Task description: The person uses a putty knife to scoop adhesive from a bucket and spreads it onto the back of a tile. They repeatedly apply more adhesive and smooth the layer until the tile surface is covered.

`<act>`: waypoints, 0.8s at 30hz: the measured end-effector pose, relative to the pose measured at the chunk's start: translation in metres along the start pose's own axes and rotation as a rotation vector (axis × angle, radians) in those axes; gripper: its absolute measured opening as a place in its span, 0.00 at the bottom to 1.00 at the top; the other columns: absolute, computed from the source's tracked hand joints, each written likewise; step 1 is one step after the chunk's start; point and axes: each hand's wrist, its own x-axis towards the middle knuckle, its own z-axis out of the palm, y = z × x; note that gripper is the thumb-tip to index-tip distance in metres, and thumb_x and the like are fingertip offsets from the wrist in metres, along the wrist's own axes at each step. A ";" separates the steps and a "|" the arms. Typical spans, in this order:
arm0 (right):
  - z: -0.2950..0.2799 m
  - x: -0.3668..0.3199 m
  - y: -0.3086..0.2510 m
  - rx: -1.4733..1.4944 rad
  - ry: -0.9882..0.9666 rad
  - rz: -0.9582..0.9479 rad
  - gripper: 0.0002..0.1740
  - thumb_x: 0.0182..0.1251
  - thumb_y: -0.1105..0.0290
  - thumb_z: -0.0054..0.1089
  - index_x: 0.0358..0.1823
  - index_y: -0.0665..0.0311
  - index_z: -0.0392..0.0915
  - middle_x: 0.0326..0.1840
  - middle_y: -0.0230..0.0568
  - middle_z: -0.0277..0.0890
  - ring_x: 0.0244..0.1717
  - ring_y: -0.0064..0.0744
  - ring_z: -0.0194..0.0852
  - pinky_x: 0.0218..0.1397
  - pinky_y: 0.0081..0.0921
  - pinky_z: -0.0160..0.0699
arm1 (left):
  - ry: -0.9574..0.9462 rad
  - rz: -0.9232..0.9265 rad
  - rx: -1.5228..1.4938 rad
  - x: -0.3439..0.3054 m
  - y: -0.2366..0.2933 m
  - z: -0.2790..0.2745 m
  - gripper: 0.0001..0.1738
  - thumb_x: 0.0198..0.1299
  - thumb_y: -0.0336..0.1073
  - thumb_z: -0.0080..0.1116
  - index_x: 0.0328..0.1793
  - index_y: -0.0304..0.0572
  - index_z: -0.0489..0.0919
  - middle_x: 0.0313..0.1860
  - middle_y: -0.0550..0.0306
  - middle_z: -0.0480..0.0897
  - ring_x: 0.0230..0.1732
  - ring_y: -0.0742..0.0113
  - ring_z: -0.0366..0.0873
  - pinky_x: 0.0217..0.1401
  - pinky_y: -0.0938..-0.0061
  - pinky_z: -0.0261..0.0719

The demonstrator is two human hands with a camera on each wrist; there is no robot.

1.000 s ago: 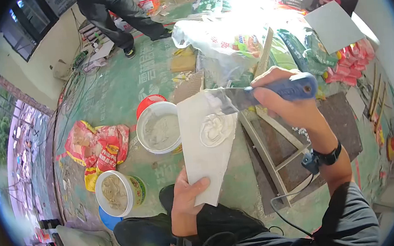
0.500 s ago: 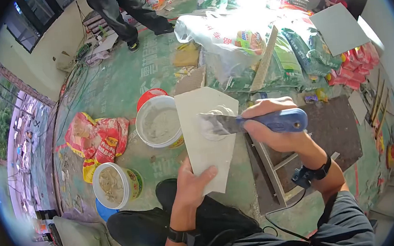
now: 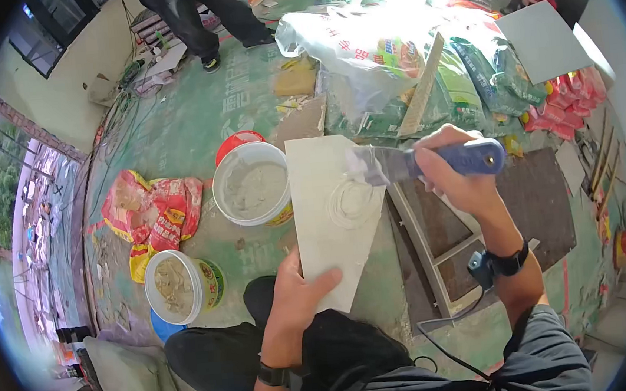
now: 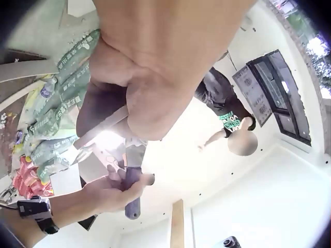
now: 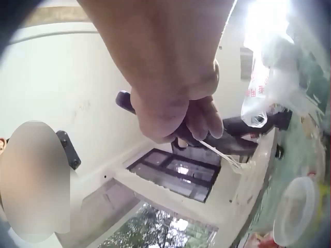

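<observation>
A pale, flat board (image 3: 325,250) with a slanted right side is held up in front of the person by the left hand (image 3: 295,294), its thumb across the face near the bottom end. White paste (image 3: 352,205) lies in swirled rings on the board's right half. The right hand (image 3: 461,171) grips a putty knife (image 3: 479,156) by its blue handle. Its paste-smeared blade overlaps the board's upper right edge. In the right wrist view, the blade (image 5: 220,154) reaches the board (image 5: 261,173) with white paste along it. The left wrist view shows the right hand (image 4: 114,190) around the handle.
Two open buckets, one with grey paste (image 3: 254,189) and one with beige lumps (image 3: 174,286), stand on the left. Behind them lies a red-yellow bag (image 3: 158,209). A wooden frame (image 3: 426,256) rests at right. Stacked sacks (image 3: 459,82) and a standing person (image 3: 201,19) are farther back.
The putty knife came down from the board's top right onto the paste, then returned to the upper right edge. The paste mound now looks flatter. The left hand keeps hold of the board.
</observation>
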 end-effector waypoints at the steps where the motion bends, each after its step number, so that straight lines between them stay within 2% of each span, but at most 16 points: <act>1: 0.003 -0.005 -0.003 -0.074 -0.046 -0.133 0.03 0.68 0.76 0.71 0.40 0.66 0.88 0.27 0.32 0.84 0.27 0.15 0.77 0.32 0.21 0.76 | -0.005 -0.005 0.009 -0.001 0.000 0.000 0.37 0.58 0.25 0.74 0.73 0.29 0.71 0.62 0.47 0.84 0.59 0.61 0.85 0.64 0.64 0.84; 2: 0.006 -0.012 -0.009 -0.150 -0.085 -0.257 0.02 0.68 0.76 0.70 0.40 0.66 0.88 0.27 0.31 0.84 0.27 0.15 0.77 0.32 0.21 0.76 | -0.007 -0.014 0.009 -0.001 -0.003 0.000 0.37 0.58 0.25 0.74 0.73 0.29 0.71 0.62 0.47 0.84 0.59 0.61 0.85 0.64 0.64 0.84; 3: 0.013 -0.010 -0.014 -0.108 -0.116 -0.349 0.02 0.69 0.76 0.70 0.40 0.66 0.87 0.28 0.30 0.84 0.27 0.15 0.77 0.32 0.21 0.76 | -0.002 -0.018 0.004 0.001 -0.007 0.001 0.37 0.57 0.24 0.74 0.73 0.29 0.71 0.62 0.48 0.85 0.59 0.61 0.85 0.63 0.64 0.84; 4: 0.016 -0.008 -0.011 -0.113 -0.108 -0.347 0.02 0.69 0.76 0.70 0.40 0.66 0.87 0.28 0.30 0.84 0.27 0.15 0.77 0.32 0.21 0.76 | 0.001 -0.017 0.001 0.004 -0.009 0.002 0.37 0.57 0.24 0.74 0.73 0.29 0.72 0.62 0.48 0.85 0.58 0.61 0.86 0.63 0.64 0.84; 6: 0.019 -0.004 0.002 0.061 -0.019 -0.039 0.02 0.69 0.76 0.69 0.40 0.67 0.87 0.29 0.31 0.85 0.26 0.16 0.78 0.31 0.21 0.76 | -0.006 -0.012 0.033 0.002 -0.005 0.003 0.36 0.59 0.24 0.72 0.74 0.28 0.71 0.62 0.49 0.84 0.60 0.63 0.84 0.65 0.65 0.82; 7: 0.014 -0.002 0.005 0.041 0.068 0.083 0.03 0.70 0.76 0.70 0.41 0.68 0.88 0.29 0.31 0.85 0.28 0.15 0.78 0.32 0.20 0.75 | 0.000 -0.008 0.057 -0.002 -0.002 0.002 0.35 0.61 0.24 0.70 0.74 0.27 0.71 0.63 0.50 0.84 0.61 0.64 0.83 0.67 0.66 0.80; 10: -0.003 -0.014 0.003 0.169 0.031 0.145 0.04 0.70 0.74 0.71 0.41 0.68 0.88 0.29 0.29 0.84 0.28 0.14 0.77 0.32 0.19 0.74 | -0.009 -0.006 0.071 -0.005 0.008 -0.001 0.35 0.60 0.23 0.70 0.74 0.28 0.71 0.63 0.50 0.84 0.61 0.65 0.83 0.67 0.66 0.80; 11: 0.003 -0.019 0.000 0.103 -0.005 0.010 0.04 0.70 0.73 0.72 0.41 0.67 0.87 0.28 0.29 0.83 0.27 0.14 0.76 0.30 0.18 0.73 | -0.017 0.004 0.054 -0.004 0.006 0.001 0.35 0.60 0.23 0.70 0.74 0.28 0.71 0.63 0.50 0.84 0.61 0.65 0.83 0.67 0.66 0.80; 14: 0.021 -0.017 0.005 0.088 -0.042 -0.076 0.04 0.71 0.73 0.71 0.40 0.66 0.86 0.28 0.29 0.83 0.26 0.14 0.77 0.29 0.19 0.72 | -0.030 -0.009 0.027 0.003 -0.008 0.002 0.39 0.55 0.25 0.76 0.74 0.28 0.71 0.61 0.48 0.85 0.58 0.62 0.86 0.62 0.65 0.84; 15: 0.018 -0.010 -0.002 0.133 -0.066 0.115 0.04 0.70 0.73 0.72 0.40 0.66 0.86 0.28 0.29 0.83 0.29 0.13 0.76 0.30 0.18 0.73 | -0.006 -0.019 0.128 0.002 -0.009 0.000 0.40 0.56 0.25 0.76 0.74 0.28 0.71 0.62 0.48 0.85 0.58 0.62 0.86 0.62 0.65 0.84; 16: 0.013 -0.008 0.000 0.134 -0.064 0.114 0.04 0.70 0.73 0.72 0.40 0.66 0.86 0.28 0.29 0.83 0.29 0.13 0.76 0.30 0.18 0.73 | -0.008 -0.019 0.130 0.001 -0.007 0.000 0.40 0.56 0.25 0.76 0.74 0.28 0.71 0.62 0.48 0.85 0.58 0.62 0.86 0.62 0.65 0.84; 18: -0.002 -0.008 0.008 0.094 0.076 0.093 0.04 0.70 0.73 0.72 0.41 0.65 0.86 0.28 0.28 0.83 0.29 0.12 0.76 0.30 0.19 0.73 | 0.015 -0.029 0.061 -0.007 -0.001 -0.001 0.40 0.56 0.25 0.76 0.74 0.28 0.71 0.61 0.48 0.85 0.58 0.62 0.86 0.62 0.65 0.84; 20: -0.003 -0.016 0.002 0.109 0.053 0.103 0.04 0.69 0.73 0.72 0.41 0.65 0.87 0.29 0.28 0.84 0.28 0.12 0.76 0.31 0.20 0.74 | 0.028 -0.014 0.069 -0.007 0.001 -0.003 0.40 0.56 0.25 0.76 0.74 0.28 0.71 0.61 0.48 0.85 0.58 0.61 0.86 0.62 0.64 0.85; 22: 0.004 -0.022 -0.011 -0.080 -0.094 -0.273 0.03 0.68 0.73 0.73 0.39 0.65 0.87 0.30 0.28 0.85 0.29 0.13 0.76 0.32 0.21 0.76 | 0.015 -0.013 0.083 -0.004 -0.004 -0.001 0.40 0.56 0.26 0.77 0.74 0.28 0.71 0.61 0.48 0.85 0.58 0.61 0.86 0.62 0.64 0.85; 24: 0.011 -0.020 -0.012 -0.040 -0.091 -0.216 0.03 0.67 0.73 0.73 0.37 0.65 0.87 0.32 0.29 0.86 0.29 0.15 0.78 0.33 0.22 0.77 | 0.027 -0.012 -0.031 0.003 -0.012 0.001 0.39 0.55 0.24 0.76 0.74 0.28 0.71 0.61 0.48 0.85 0.58 0.60 0.86 0.62 0.64 0.84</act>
